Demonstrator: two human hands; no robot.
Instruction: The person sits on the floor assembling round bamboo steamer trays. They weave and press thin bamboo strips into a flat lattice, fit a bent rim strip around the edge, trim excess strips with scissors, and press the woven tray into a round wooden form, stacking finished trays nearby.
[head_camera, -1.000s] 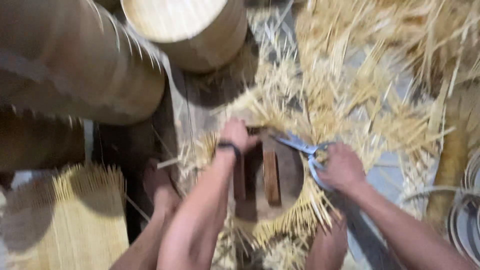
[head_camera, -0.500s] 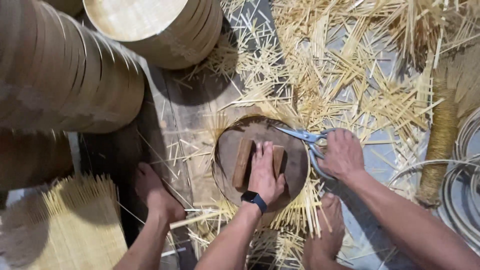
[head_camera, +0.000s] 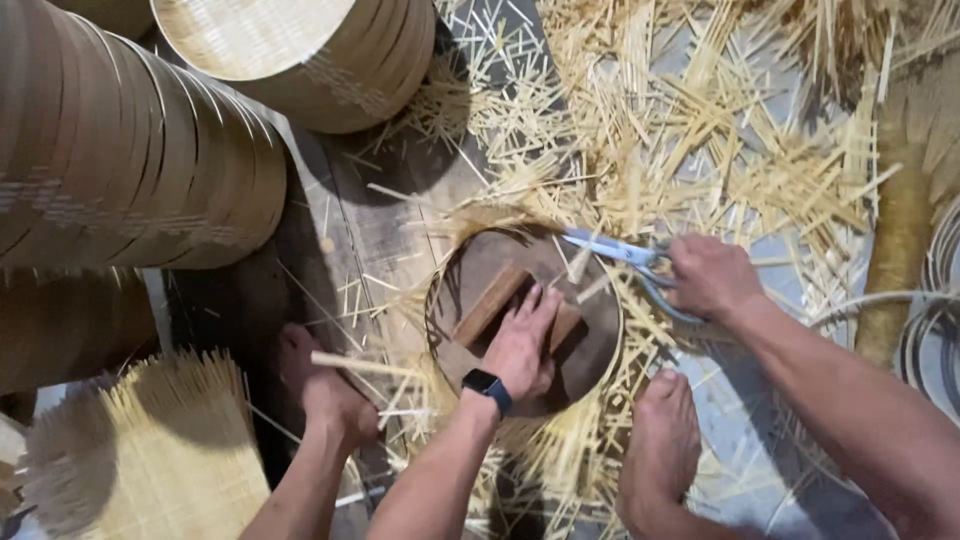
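A round dark wooden disc (head_camera: 470, 270) lies on the floor with woven bamboo strips sticking out all round its rim. Two wooden blocks (head_camera: 488, 305) sit across its top. My left hand (head_camera: 522, 340), a dark watch on its wrist, lies flat on the blocks, fingers spread and pressing down. My right hand (head_camera: 712, 276) grips the scissors (head_camera: 612, 248). Their blades point left over the disc's far right rim, among the strip ends. My bare feet rest on either side of the disc, the left foot (head_camera: 322, 392) and the right foot (head_camera: 660, 450).
Stacks of finished round bamboo baskets (head_camera: 130, 160) stand at the left, with another stack (head_camera: 310, 50) at the top. Cut bamboo strips (head_camera: 720, 130) litter the floor at the right. A woven mat piece (head_camera: 160, 460) lies at lower left, coiled rings (head_camera: 935, 330) at the right edge.
My left hand has slid from the disc's far rim back onto the blocks at its near side. The scissors stay at the right rim; the view has shifted slightly.
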